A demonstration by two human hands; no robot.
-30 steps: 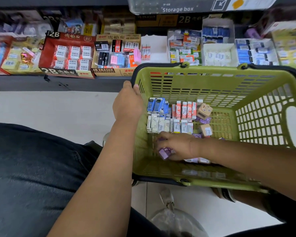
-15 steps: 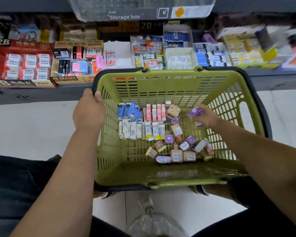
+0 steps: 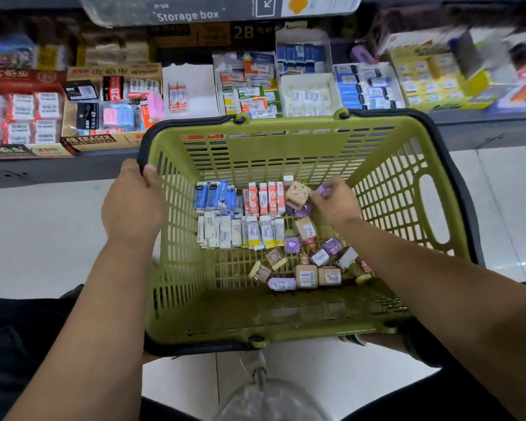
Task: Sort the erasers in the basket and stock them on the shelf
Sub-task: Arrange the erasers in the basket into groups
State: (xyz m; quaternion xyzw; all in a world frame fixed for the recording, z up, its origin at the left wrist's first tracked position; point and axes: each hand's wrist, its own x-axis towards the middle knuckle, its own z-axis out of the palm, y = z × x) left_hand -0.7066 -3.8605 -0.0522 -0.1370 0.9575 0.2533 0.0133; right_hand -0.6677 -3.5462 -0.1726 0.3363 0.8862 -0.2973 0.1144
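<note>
A green basket [image 3: 286, 317] stands on the floor in front of the shelf [image 3: 73, 165]. My left hand [image 3: 131, 205] grips its left rim. Inside, blue erasers [image 3: 214, 194], orange-and-white erasers [image 3: 263, 197] and white erasers [image 3: 234, 230] stand in neat rows. Loose purple and tan erasers [image 3: 308, 264] lie in a heap at the near right. My right hand [image 3: 336, 202] is down in the basket at the far right and pinches a small purple eraser [image 3: 324, 189], next to a tan cube eraser [image 3: 296, 194].
The shelf holds open display boxes of erasers: a red 2B box [image 3: 19, 117], a 4B ERASER box [image 3: 104, 113], white boxes [image 3: 307, 92] and yellow packs [image 3: 428, 83]. A clear storage box [image 3: 195, 10] hangs above. White floor tiles lie on both sides.
My right hand lifted a purple eraser from the loose heap and carried it to the far right of the basket, beside the tan cube. The view shifted right. My left hand kept its grip.
</note>
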